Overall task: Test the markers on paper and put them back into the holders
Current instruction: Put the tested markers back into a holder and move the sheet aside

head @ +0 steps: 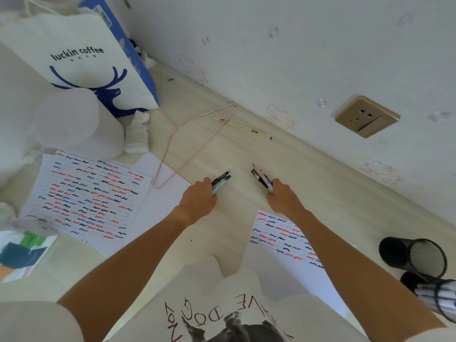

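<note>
1. Wood-look floor (222, 154) runs from near left to far right, meeting a pale wall (271, 58) with faint cartoon prints and a gold socket plate (367, 116).
2. White paper bag (81, 62) with a blue deer logo stands far left; a white plastic bag (61, 119) bulges in front of it.
3. Large test sheet (86, 193) lies left, covered in red, blue and black squiggles, on top of other white paper.
4. Second squiggle sheet (283, 238) lies near right, partly under the right forearm.
5. Pink wire hanger (172, 149) lies flat in the centre, its low end over the left paper stack.
6. Black mesh holder (417, 256) lies tipped on its side at the near right edge, open mouth facing the camera. A second holder (441, 297) just nearer, with white-bodied markers inside, is cut off by the frame.
7. Wrapped chopsticks (241, 127) lie far centre, crossing the hanger's tip.
8. Left hand (198, 199) grips a small bunch of markers (220, 181), black and mint barrels, tips pointing far right, just over the floor.
9. Right hand (283, 196) grips another marker bunch (262, 180), black and pink barrels, tips pointing far left.
10. The two hands are apart, bare floor between them; exact marker count per hand not readable.
</note>
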